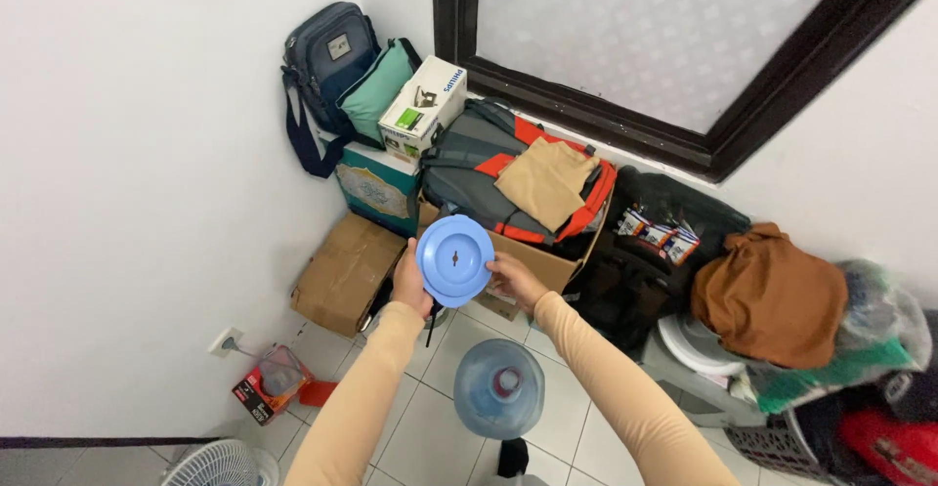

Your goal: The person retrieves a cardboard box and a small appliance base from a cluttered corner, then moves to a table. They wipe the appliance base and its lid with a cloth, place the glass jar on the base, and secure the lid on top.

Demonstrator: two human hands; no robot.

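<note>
Both my hands hold up a round blue plastic lid (455, 258) with a small hole at its middle. My left hand (410, 284) grips its left rim and my right hand (512, 277) grips its right rim. Directly below, on the tiled floor, stands a large blue water jug (498, 386) seen from above, with a red cap on its neck. The lid is well above the jug and apart from it.
Against the wall are a brown cardboard box (344, 271), a grey and orange backpack (508, 178) in an open carton, a navy bag (327, 56), a white appliance box (423, 107), and a brown cloth (770, 295) on piled laundry. A white fan (217, 464) sits bottom left.
</note>
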